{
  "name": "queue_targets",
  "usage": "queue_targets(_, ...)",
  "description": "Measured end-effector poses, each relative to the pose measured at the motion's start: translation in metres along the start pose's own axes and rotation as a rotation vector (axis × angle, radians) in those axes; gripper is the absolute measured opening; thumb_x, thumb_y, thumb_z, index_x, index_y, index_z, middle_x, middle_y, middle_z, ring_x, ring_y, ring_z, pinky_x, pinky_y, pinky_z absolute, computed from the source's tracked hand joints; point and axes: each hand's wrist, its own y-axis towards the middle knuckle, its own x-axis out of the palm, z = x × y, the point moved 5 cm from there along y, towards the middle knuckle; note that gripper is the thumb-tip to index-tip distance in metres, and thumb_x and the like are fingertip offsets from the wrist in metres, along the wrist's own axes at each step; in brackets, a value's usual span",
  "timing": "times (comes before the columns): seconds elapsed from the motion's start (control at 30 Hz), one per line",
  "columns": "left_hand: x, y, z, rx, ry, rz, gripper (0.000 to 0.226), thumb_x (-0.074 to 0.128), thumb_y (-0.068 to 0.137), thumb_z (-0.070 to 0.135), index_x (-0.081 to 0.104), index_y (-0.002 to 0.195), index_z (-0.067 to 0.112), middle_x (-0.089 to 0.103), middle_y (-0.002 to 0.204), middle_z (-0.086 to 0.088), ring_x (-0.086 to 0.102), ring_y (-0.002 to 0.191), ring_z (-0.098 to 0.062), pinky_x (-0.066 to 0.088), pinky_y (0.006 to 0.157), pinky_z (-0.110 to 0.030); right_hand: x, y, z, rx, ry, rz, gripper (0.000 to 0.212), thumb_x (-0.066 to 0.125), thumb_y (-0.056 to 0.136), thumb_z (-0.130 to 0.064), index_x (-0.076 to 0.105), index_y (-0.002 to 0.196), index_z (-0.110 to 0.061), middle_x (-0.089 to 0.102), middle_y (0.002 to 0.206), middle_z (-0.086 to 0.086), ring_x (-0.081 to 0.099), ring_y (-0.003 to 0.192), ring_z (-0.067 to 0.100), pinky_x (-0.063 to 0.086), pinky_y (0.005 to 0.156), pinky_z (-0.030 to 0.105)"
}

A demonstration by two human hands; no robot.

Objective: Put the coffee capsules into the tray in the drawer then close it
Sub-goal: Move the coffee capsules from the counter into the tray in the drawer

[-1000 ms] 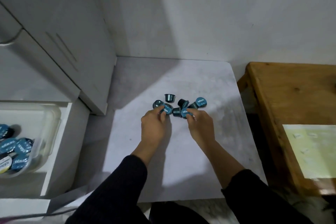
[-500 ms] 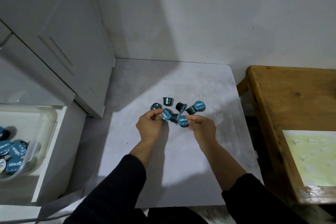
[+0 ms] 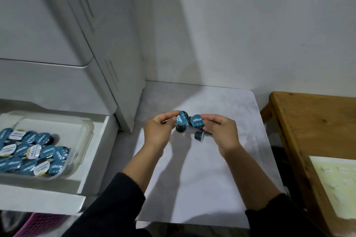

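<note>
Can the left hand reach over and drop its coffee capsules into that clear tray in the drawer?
Probably yes. The drawer stands open, the clear tray has no lid, and nothing lies between it and the left hand, which already grips coffee capsules.

between my left hand (image 3: pixel 158 131) and the open drawer (image 3: pixel 96 152) the way runs over bare grey table (image 3: pixel 192 179); only the white cabinet corner (image 3: pixel 127 117) juts in near that path. the clear tray (image 3: pixel 84 132) is crowded with capsules (image 3: pixel 34 152) on its left, but its right and far parts are free. my right hand (image 3: pixel 221 132) has open table around it; the wooden bench (image 3: pixel 308 121) walls off the right side.
</note>
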Motion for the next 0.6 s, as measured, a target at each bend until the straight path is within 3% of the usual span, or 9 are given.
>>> queue_targets(0.13,-0.035,-0.015,0.032,0.077,-0.003,-0.035,0.029,0.059,0.086,0.005,0.071,0.080,0.030,0.072,0.083,0.007,0.064,0.073,0.001,0.050,0.074,-0.012,0.025,-0.023,-0.034,-0.044,-0.015,-0.072,0.021,0.059,0.084,0.000,0.073,0.083,-0.016,0.069,0.075,0.001,0.058,0.062,0.009,0.047,0.062,0.022)
queue_targets(0.27,-0.078,-0.030,0.056,0.140,0.014,-0.025,0.029,0.060,0.086,0.005,0.072,0.079,0.030,0.072,0.073,0.013,0.064,0.064,0.007,0.047,0.060,-0.004,0.054,-0.045,-0.061,-0.114,-0.041,-0.127,0.021,0.062,0.083,-0.001,0.072,0.082,-0.019,0.069,0.075,-0.001,0.058,0.061,0.006,0.047,0.055,0.010)
queue_targets(0.37,-0.113,-0.039,0.071,0.183,0.041,-0.013,0.024,0.060,0.086,0.005,0.073,0.085,0.026,0.073,0.070,0.014,0.065,0.068,0.004,0.051,0.068,-0.008,0.081,-0.061,-0.072,-0.147,-0.027,-0.193,0.023,0.062,0.083,-0.001,0.071,0.079,-0.022,0.068,0.076,-0.001,0.060,0.064,0.008,0.047,0.053,0.005)
queue_targets(0.47,-0.154,-0.045,0.081,0.203,0.077,-0.005,0.023,0.061,0.085,0.006,0.074,0.085,0.026,0.075,0.084,0.005,0.066,0.080,-0.009,0.053,0.081,-0.021,0.115,-0.076,-0.076,-0.169,-0.027,-0.267,0.025,0.060,0.084,0.003,0.071,0.079,-0.019,0.068,0.078,0.002,0.061,0.067,0.012,0.053,0.061,0.008)
queue_targets(0.6,-0.218,-0.039,0.086,0.210,0.184,-0.038,0.027,0.062,0.085,0.006,0.074,0.082,0.030,0.076,0.086,0.007,0.069,0.086,-0.013,0.053,0.083,-0.023,0.175,-0.091,-0.072,-0.187,-0.057,-0.353,0.030,0.060,0.082,0.005,0.071,0.074,-0.022,0.070,0.076,0.001,0.061,0.064,0.011,0.053,0.062,0.011)
